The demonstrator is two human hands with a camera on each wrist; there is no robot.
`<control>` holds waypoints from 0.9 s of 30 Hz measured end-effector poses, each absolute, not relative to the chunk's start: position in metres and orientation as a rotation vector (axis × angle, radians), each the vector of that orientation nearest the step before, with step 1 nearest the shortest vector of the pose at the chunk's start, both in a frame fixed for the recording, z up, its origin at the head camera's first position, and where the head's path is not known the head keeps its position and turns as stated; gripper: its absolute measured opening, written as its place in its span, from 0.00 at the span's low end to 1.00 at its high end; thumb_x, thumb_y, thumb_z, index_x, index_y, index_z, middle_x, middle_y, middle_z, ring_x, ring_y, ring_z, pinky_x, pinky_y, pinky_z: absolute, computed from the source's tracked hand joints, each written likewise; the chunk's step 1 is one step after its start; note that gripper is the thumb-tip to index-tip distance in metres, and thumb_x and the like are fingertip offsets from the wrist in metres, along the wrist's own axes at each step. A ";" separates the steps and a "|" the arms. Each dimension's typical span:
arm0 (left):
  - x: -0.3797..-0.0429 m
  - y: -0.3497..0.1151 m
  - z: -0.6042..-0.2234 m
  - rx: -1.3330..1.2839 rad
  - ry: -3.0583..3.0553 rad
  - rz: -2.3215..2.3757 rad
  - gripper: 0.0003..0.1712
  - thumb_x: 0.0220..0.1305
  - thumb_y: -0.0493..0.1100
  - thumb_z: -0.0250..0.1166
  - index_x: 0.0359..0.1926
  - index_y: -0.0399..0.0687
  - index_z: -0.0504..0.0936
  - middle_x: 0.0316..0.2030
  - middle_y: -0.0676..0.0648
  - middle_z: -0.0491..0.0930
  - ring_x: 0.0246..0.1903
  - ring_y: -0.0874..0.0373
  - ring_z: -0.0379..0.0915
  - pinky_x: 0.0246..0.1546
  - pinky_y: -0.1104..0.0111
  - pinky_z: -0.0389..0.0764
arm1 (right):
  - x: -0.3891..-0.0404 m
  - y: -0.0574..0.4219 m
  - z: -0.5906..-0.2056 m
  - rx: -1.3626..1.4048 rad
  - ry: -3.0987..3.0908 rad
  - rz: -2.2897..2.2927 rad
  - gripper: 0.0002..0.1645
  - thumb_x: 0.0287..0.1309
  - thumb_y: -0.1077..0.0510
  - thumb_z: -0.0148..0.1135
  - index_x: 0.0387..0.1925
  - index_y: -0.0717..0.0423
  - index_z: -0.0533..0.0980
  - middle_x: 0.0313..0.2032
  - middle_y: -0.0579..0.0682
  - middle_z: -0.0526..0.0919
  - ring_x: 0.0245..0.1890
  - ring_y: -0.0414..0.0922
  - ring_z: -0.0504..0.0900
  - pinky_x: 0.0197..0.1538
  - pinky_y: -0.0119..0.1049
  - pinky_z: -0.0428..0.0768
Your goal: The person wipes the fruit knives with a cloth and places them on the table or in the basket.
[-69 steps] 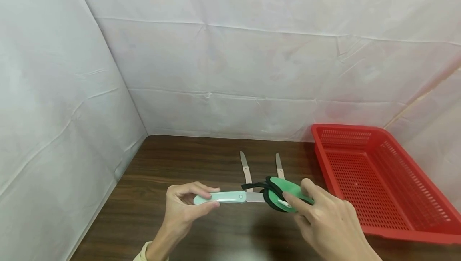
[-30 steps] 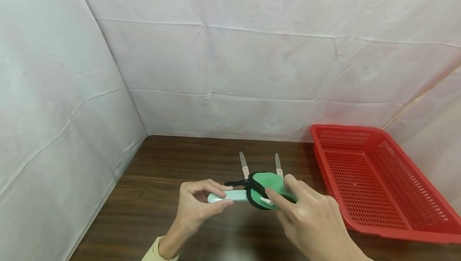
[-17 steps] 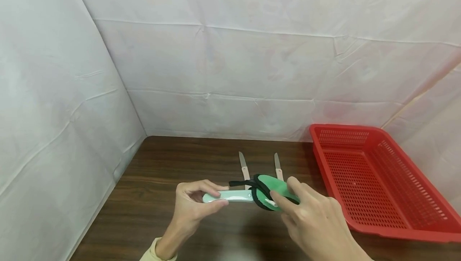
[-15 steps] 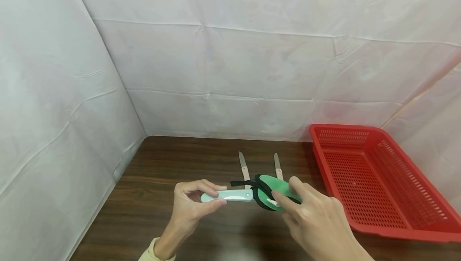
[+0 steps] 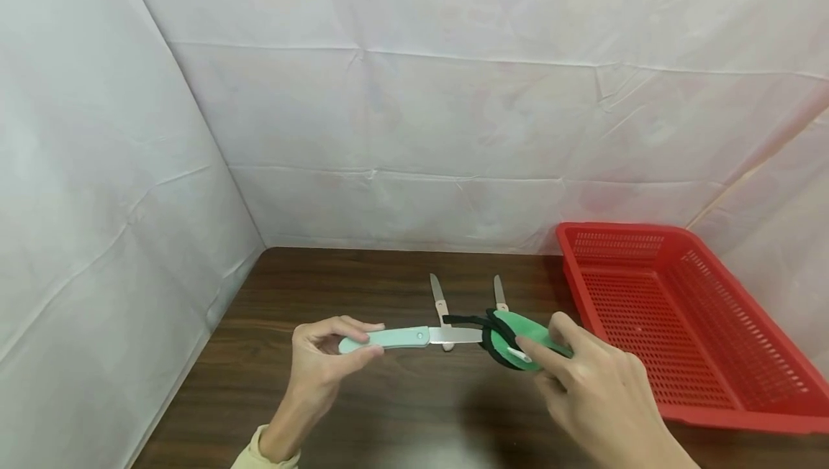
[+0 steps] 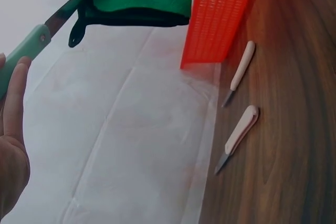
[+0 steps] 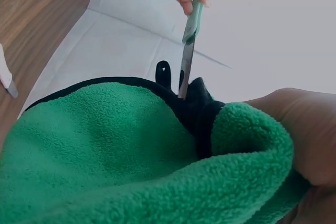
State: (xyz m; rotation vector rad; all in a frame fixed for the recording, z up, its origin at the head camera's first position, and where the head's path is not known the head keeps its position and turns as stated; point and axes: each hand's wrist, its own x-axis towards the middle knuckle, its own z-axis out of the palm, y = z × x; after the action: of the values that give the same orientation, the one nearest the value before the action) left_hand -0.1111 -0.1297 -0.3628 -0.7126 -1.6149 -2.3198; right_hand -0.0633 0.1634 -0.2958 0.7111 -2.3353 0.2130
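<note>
My left hand (image 5: 314,361) pinches the mint-green handle of a small knife (image 5: 388,338) between thumb and fingers, above the table. The blade points right, its tip end hidden at a green fluffy cloth (image 5: 527,326) with black edging and a black hanging loop. That cloth is folded in my right hand (image 5: 596,375), thumb and fingers gripping it. In the right wrist view, the knife's blade (image 7: 186,64) meets the black edge of the cloth (image 7: 94,140). Two pale pink-handled knives, the left one (image 5: 437,289) and the right one (image 5: 499,290), lie behind the hands.
A red perforated plastic basket (image 5: 573,267) stands on the right of the dark wood table (image 5: 324,278). White sheeting (image 5: 401,109) hangs behind the table and along both sides.
The cloth covered the blade up to the handle about a second ago. Since then the left hand has moved left and the right hand right with the cloth, baring most of the blade.
</note>
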 end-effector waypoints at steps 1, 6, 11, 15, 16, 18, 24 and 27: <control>-0.112 -0.130 -0.363 -0.687 -1.632 -2.323 0.15 0.34 0.18 0.65 0.21 0.41 0.80 0.28 0.43 0.81 0.33 0.41 0.77 0.25 0.67 0.79 | -0.063 0.165 -0.297 0.699 -2.337 0.219 0.23 0.20 0.62 0.66 0.30 0.42 0.80 0.26 0.42 0.66 0.15 0.32 0.58 0.11 0.19 0.52; -0.116 -0.130 -0.366 -0.586 -1.670 -2.353 0.15 0.35 0.20 0.66 0.21 0.43 0.79 0.27 0.43 0.81 0.34 0.41 0.77 0.26 0.67 0.78 | -0.058 0.171 -0.304 0.593 -2.386 0.247 0.22 0.22 0.60 0.65 0.30 0.40 0.80 0.26 0.39 0.65 0.14 0.30 0.56 0.12 0.20 0.52; -0.126 -0.123 -0.362 -0.614 -1.618 -2.397 0.13 0.38 0.20 0.65 0.24 0.40 0.80 0.30 0.37 0.80 0.34 0.41 0.76 0.29 0.59 0.79 | -0.055 0.177 -0.312 0.567 -2.382 0.263 0.22 0.23 0.60 0.61 0.30 0.40 0.80 0.26 0.38 0.64 0.13 0.28 0.52 0.12 0.20 0.50; -0.136 -0.105 -0.357 -0.651 -1.599 -2.449 0.11 0.39 0.21 0.65 0.25 0.37 0.80 0.33 0.32 0.79 0.33 0.41 0.76 0.31 0.51 0.77 | -0.050 0.178 -0.319 0.530 -2.465 0.252 0.21 0.24 0.60 0.64 0.29 0.38 0.79 0.26 0.36 0.62 0.14 0.28 0.51 0.12 0.20 0.50; -0.139 -0.100 -0.356 -0.651 -1.604 -2.456 0.11 0.39 0.22 0.66 0.25 0.37 0.80 0.34 0.31 0.78 0.32 0.41 0.76 0.31 0.51 0.77 | -0.048 0.177 -0.320 0.518 -2.484 0.249 0.21 0.24 0.61 0.65 0.29 0.38 0.79 0.26 0.36 0.61 0.14 0.28 0.51 0.12 0.20 0.50; -0.143 -0.090 -0.354 -0.644 -1.614 -2.472 0.10 0.38 0.23 0.67 0.24 0.37 0.79 0.34 0.32 0.78 0.33 0.40 0.76 0.32 0.52 0.77 | -0.047 0.176 -0.321 0.494 -2.522 0.244 0.20 0.24 0.61 0.65 0.28 0.38 0.79 0.26 0.36 0.60 0.13 0.28 0.51 0.12 0.20 0.51; -0.157 -0.057 -0.352 -0.670 -1.697 -2.435 0.09 0.37 0.28 0.70 0.24 0.34 0.79 0.34 0.34 0.79 0.38 0.41 0.74 0.34 0.63 0.78 | -0.045 0.176 -0.323 0.494 -2.534 0.244 0.19 0.24 0.61 0.64 0.26 0.38 0.79 0.25 0.35 0.59 0.13 0.28 0.50 0.12 0.20 0.50; -0.162 -0.039 -0.354 -0.722 -1.703 -2.454 0.10 0.38 0.30 0.71 0.25 0.31 0.79 0.35 0.34 0.79 0.37 0.41 0.74 0.33 0.63 0.78 | -0.045 0.178 -0.324 0.527 -2.500 0.230 0.21 0.22 0.62 0.63 0.27 0.39 0.80 0.24 0.35 0.61 0.13 0.28 0.50 0.12 0.20 0.49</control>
State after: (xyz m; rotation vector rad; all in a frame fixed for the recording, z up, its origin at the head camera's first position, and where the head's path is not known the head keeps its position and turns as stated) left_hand -0.1625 -0.0392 -0.3536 -0.7216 -1.7027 -2.4543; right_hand -0.0449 0.1784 -0.3245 0.5266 -2.4998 0.2302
